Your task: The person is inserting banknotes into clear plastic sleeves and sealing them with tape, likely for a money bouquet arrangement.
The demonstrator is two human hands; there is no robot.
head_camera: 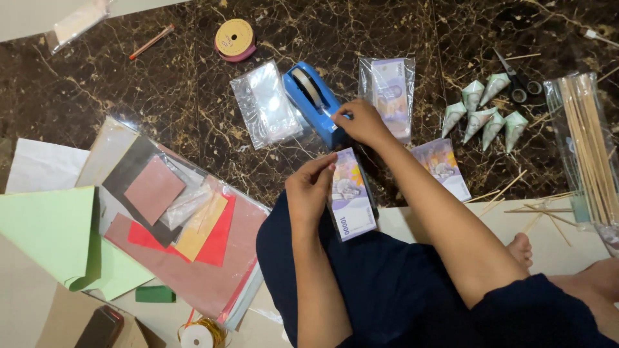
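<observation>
Warm indoor light, sharp focus, glare on plastic sleeves (265,103).

Scissors (520,82), ribbon spool (235,38), folded cones (485,111)

The left hand (311,192) is raised from the lap, fingers curled inward in a pinch. The right hand (362,122) reaches forward on an extended forearm, fingertips bent downward.

skewer bundle (588,142) cut off right, ribbon spool (200,335) cropped below
</observation>
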